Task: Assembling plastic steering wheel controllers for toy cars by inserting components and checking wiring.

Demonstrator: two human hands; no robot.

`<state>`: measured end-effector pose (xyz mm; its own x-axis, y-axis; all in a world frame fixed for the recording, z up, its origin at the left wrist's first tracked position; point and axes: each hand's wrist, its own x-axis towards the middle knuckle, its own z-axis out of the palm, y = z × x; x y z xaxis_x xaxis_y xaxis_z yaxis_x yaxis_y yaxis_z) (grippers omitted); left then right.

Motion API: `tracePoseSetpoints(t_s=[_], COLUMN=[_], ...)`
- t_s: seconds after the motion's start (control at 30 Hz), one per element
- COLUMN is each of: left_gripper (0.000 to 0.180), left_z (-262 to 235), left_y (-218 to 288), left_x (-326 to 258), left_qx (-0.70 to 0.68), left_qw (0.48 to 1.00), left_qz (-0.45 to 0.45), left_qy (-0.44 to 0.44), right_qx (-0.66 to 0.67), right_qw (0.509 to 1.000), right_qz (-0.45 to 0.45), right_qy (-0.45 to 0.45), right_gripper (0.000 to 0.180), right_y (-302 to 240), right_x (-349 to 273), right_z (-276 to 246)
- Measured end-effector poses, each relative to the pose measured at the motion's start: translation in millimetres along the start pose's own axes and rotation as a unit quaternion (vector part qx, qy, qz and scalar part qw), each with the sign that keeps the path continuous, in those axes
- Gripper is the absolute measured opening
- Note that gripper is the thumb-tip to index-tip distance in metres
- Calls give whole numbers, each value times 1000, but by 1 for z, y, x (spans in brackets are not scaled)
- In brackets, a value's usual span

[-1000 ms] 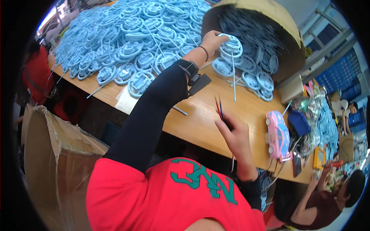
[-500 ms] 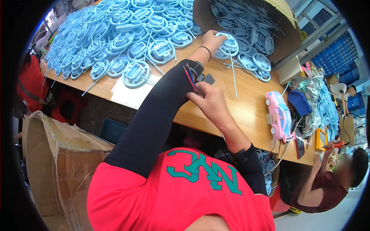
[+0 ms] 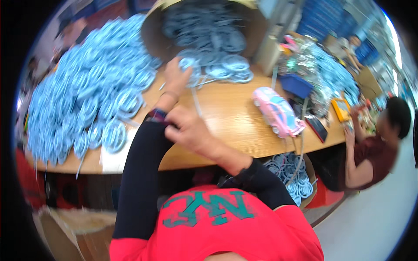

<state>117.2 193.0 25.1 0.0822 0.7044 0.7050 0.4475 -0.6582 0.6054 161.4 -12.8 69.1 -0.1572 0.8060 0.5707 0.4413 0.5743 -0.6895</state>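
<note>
My left hand (image 3: 175, 77) reaches to the front of the open carton, its fingers closed on a round light blue plastic part (image 3: 188, 64). A thin stem (image 3: 197, 102) runs down from that part over the table. My right hand (image 3: 188, 130) is curled beside my left wrist, fingertips pinched. Blurred red and blue wires (image 3: 157, 115) show at those fingertips, against the cuff of my black left sleeve (image 3: 141, 174). Motion blur hides their ends.
A heap of light blue parts (image 3: 87, 82) covers the table's left. A tipped carton (image 3: 152, 32) spills more parts. Rightward are a pink toy car (image 3: 276, 111), a dark blue bin (image 3: 296, 85), a phone (image 3: 316, 128) and a seated co-worker (image 3: 370, 152). A lower box holds parts (image 3: 300, 189).
My view has swung rightward, so the table and carton sit farther left. My left hand stays at the round part by the carton. My right hand has shifted closer along my left wrist.
</note>
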Motion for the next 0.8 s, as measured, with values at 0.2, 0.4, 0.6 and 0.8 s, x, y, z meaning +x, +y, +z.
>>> tracePoseSetpoints(t_s=[0.2,0.4,0.6,0.8], left_gripper=[45,47,52,54], left_z=[11,6,51,15], left_y=[23,2,28,-15], left_x=[-5,-19,-10,-23], left_qx=[60,151,-22,-159], left_qw=[995,982,999,963], left_qz=[25,111,25,-186], left_qy=[-71,7,-31,114], right_qx=[-110,-104,-182,-80], right_qw=[994,994,982,995], right_qz=[-9,-32,-14,-57], right_qy=[-7,-12,45,-29], right_gripper=[22,48,41,24], right_y=[-9,-11,-5,-23], right_x=[2,11,-6,-16], right_z=[4,7,-6,6])
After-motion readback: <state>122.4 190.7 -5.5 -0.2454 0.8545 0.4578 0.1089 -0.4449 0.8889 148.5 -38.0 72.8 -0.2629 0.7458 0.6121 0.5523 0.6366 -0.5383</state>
